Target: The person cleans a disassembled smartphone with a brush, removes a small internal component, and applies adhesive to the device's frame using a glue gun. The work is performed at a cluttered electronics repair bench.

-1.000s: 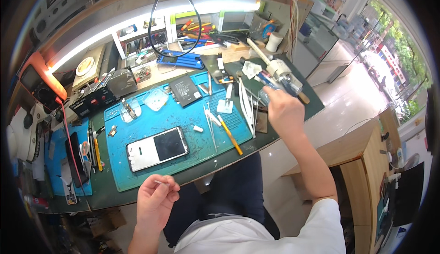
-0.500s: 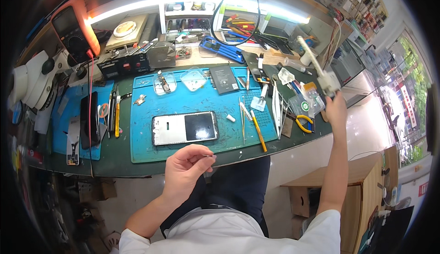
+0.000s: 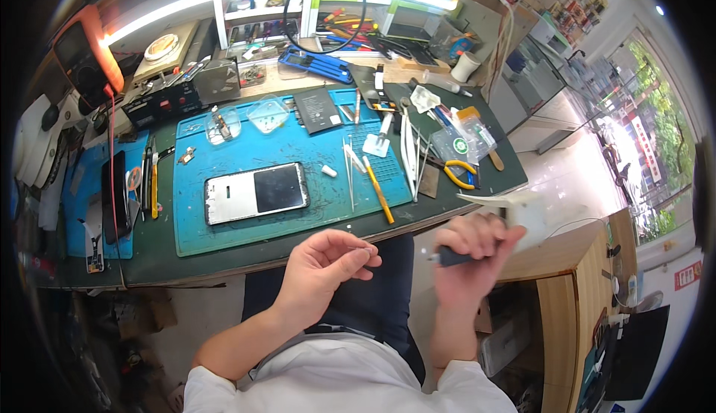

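Pale tool (image 3: 524,218), blurred, being gripped by right hand (image 3: 477,253); left hand (image 3: 324,264) pinching tiny bit (image 3: 368,249), kind unclear; phone (image 3: 256,193) lying beyond left grip.

A green workbench (image 3: 161,238) bears a large blue mat (image 3: 246,148), a smaller mat (image 3: 77,223) and yellow-handled pliers (image 3: 462,164).

Gap beside phone (image 3: 257,193), white cylinder (image 3: 329,171) within
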The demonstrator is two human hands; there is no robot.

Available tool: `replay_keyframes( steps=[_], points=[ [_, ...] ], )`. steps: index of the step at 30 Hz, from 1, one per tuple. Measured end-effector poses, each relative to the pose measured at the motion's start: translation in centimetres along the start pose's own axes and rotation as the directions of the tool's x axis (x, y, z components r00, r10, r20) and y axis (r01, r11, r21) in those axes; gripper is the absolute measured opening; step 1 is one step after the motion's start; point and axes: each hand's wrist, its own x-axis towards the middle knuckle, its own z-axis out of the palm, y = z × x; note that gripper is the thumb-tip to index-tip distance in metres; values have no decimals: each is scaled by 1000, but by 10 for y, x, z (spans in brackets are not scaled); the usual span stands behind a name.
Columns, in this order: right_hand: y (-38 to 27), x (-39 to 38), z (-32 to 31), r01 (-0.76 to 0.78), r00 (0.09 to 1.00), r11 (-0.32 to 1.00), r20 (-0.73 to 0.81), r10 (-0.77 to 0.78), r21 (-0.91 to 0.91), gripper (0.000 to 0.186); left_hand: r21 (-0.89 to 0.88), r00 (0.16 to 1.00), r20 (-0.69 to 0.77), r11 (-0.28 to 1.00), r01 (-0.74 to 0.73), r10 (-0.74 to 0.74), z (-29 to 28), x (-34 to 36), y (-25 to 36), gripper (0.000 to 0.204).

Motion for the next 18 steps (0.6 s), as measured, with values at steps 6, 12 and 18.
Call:
replay_keyframes(
  steps=[6,12,18],
  points=[
    [40,4,3,-73,997,992,-26,76,103,34,-88,1000,-5,996,20,-20,12,-7,-16,10],
    [42,4,-6,-60,998,996,-24,62,66,34,-128,1000,-12,992,15,-16,11,-8,-21,10],
    [44,4,-8,-56,998,998,-23,56,-23,33,-107,999,-33,994,4,-8,12,-6,-22,11]
  ],
)
